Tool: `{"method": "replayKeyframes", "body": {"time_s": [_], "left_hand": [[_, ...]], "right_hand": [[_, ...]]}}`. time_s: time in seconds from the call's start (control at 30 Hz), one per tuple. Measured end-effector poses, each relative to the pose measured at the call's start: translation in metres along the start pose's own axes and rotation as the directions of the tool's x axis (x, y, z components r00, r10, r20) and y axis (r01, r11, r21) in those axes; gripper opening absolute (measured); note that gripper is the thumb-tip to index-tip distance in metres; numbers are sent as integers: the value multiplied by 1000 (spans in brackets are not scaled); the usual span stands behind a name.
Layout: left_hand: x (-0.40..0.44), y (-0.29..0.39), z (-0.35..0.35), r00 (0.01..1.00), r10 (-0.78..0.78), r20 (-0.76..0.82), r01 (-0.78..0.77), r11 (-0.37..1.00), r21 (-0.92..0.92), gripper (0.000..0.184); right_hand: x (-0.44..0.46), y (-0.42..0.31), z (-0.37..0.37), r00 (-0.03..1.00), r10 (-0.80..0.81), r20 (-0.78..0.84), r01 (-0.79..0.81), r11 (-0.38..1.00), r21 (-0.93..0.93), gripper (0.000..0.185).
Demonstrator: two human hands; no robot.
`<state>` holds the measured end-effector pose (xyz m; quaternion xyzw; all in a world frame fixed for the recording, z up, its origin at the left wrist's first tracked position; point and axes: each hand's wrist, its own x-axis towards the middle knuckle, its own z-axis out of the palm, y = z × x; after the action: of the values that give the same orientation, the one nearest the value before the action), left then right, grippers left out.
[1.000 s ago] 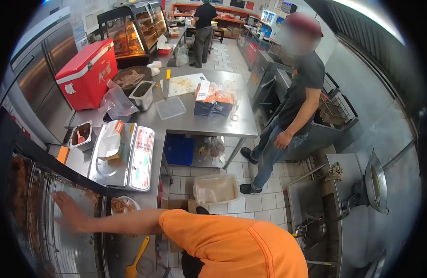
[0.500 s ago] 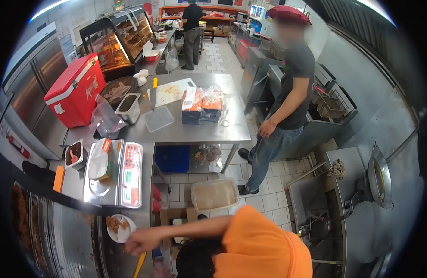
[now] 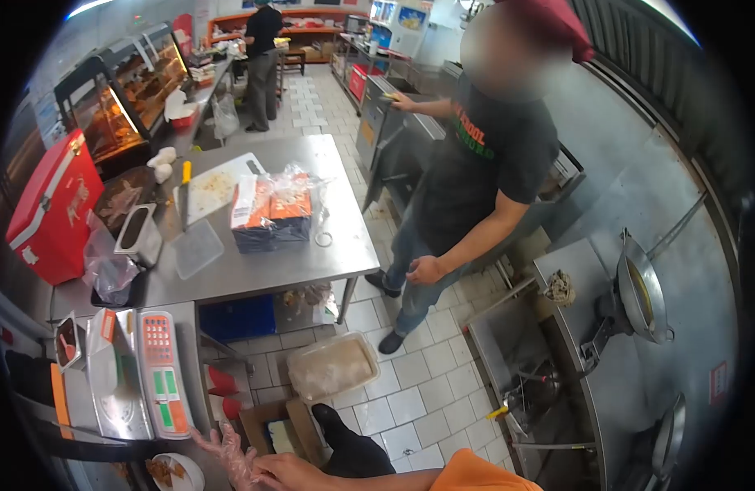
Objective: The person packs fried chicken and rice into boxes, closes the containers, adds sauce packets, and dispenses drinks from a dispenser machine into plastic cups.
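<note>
My left hand (image 3: pixel 228 452) wears a clear plastic glove, its fingers spread beside the scale's lower edge. My bare right hand (image 3: pixel 289 473) is closed at the left wrist, where it grips the plastic glove. Just left of the gloved hand is a white bowl (image 3: pixel 194 468) with brown fried pieces in it, partly cut off by the frame. Above the hands lies a digital scale (image 3: pixel 166 385) with a red keypad and green displays. On its metal platform rests a box-like container (image 3: pixel 109 360), partly lost in glare.
A steel table (image 3: pixel 312 262) carries packed orange-and-black boxes (image 3: pixel 271 217), a cutting board (image 3: pixel 218 188) and a yellow-handled knife (image 3: pixel 184 184). A red cooler (image 3: pixel 58 204) stands at left. A co-worker (image 3: pixel 484 164) is close ahead. A plastic tub (image 3: pixel 332 368) sits on the floor; a wok (image 3: pixel 643 295) is at right.
My right hand has drawn back from beside the bowl to my left wrist. The gloved left hand has come up into view. The co-worker is nearer, with one arm stretched toward the fryers. My view has turned right.
</note>
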<state>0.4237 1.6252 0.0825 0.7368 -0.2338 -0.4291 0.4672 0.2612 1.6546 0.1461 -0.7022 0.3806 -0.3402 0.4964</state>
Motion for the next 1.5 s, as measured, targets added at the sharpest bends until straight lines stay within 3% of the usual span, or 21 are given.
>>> {"method": "replayKeyframes", "body": {"time_s": [0.2, 0.27, 0.3, 0.37, 0.4, 0.43, 0.47, 0.53, 0.6, 0.67, 0.77, 0.87, 0.93, 1.03, 1.13, 1.2, 1.23, 1.27, 1.37, 1.43, 1.5], "left_hand": [[1, -12, 20, 985, -156, 68, 155, 988, 15, 82], [-2, -5, 12, 835, -429, 345, 488, 866, -105, 90], [-4, 5, 15, 812, -449, 372, 509, 857, -77, 87], [1, -24, -3, 822, -422, 382, 497, 859, -121, 72], [-10, -2, 0, 832, -462, 306, 499, 865, -51, 74], [-26, 25, 2, 820, -486, 303, 542, 830, -135, 73], [-20, 14, -12, 850, -398, 344, 469, 870, -150, 70], [-30, 9, -39, 906, -248, 344, 314, 937, -151, 65], [-54, 37, -45, 926, -315, 206, 349, 925, -153, 68], [-65, 26, -70, 947, -208, 244, 253, 952, -170, 71], [-86, 17, -98, 955, -186, 231, 230, 956, -182, 76], [-104, 2, -122, 963, -142, 230, 190, 960, -206, 78], [-119, 2, -132, 969, -97, 226, 153, 958, -244, 80], [-144, 20, -138, 993, -16, 116, 37, 981, -189, 79], [-144, 19, -166, 989, 107, 102, -101, 993, -59, 74], [-144, 33, -185, 976, 210, 57, -216, 965, 148, 66], [-145, 41, -198, 961, 278, 2, -270, 932, 242, 62], [-146, 52, -211, 943, 329, -50, -294, 893, 342, 57], [-155, 89, -243, 811, 507, -292, -397, 843, 362, 46], [-147, 113, -267, 730, 614, -299, -401, 740, 541, 36], [-139, 159, -281, 506, 851, -142, -549, 445, 707, 29]], "right_hand": [[0, 5, -7, 995, -6, 101, -3, 996, 90, 20], [1, 0, -9, 987, -52, 154, 28, 988, 155, 16], [-1, -11, -8, 995, -98, 32, 87, 962, 258, 21], [-5, -15, 0, 984, -170, 46, 153, 956, 250, 20], [-4, -19, -2, 980, -172, 100, 148, 966, 212, 19], [-2, -17, 5, 967, -252, 42, 239, 950, 199, 19], [-5, -18, 16, 949, -313, -18, 311, 930, 196, 19], [-2, -29, 22, 957, -243, 160, 178, 924, 338, 23], [0, -51, 8, 943, -202, 266, 100, 930, 353, 25], [-3, -56, 16, 922, -261, 285, 129, 903, 410, 26], [-13, -61, 25, 888, -307, 343, 145, 893, 426, 27], [-22, -63, 31, 811, -224, 541, 48, 946, 319, 19], [-23, -65, 25, 795, -227, 563, 52, 950, 309, 16], [-31, -62, 25, 872, -96, 480, -18, 974, 227, 15], [-43, -61, 15, 891, 24, 454, -99, 985, 142, 15], [-51, -57, 6, 897, 14, 441, -73, 990, 118, 15], [-54, -60, 1, 866, 164, 473, -189, 982, 5, 14], [-60, -51, 1, 866, 190, 463, -249, 966, 67, 14], [-60, -35, -6, 861, 280, 424, -362, 924, 125, 13], [-53, -26, -8, 854, 272, 443, -375, 913, 161, 14], [-46, -12, -14, 869, 272, 414, -389, 892, 231, 16]]}}
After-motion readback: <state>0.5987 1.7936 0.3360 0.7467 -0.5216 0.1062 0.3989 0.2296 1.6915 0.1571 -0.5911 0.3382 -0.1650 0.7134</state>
